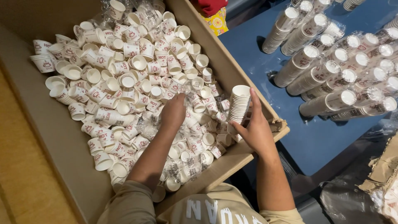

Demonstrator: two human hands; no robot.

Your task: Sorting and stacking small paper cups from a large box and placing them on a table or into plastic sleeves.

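While sleeved cup stacks (331,70) lie aside (blue table (315,141)), 2 hands sort.

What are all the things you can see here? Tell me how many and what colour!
Loose small paper cups: too many to count, white with red print, heaped in the box.
Big cardboard box: one, brown, left and centre.
Nested stack of paper cups: one, white, held over the box's right edge.
Plastic-wrapped cup stacks: many, white, lying on the table.
Blue table: one, right.
Left hand: reaching into the loose cups.
Right hand: gripping the nested stack.
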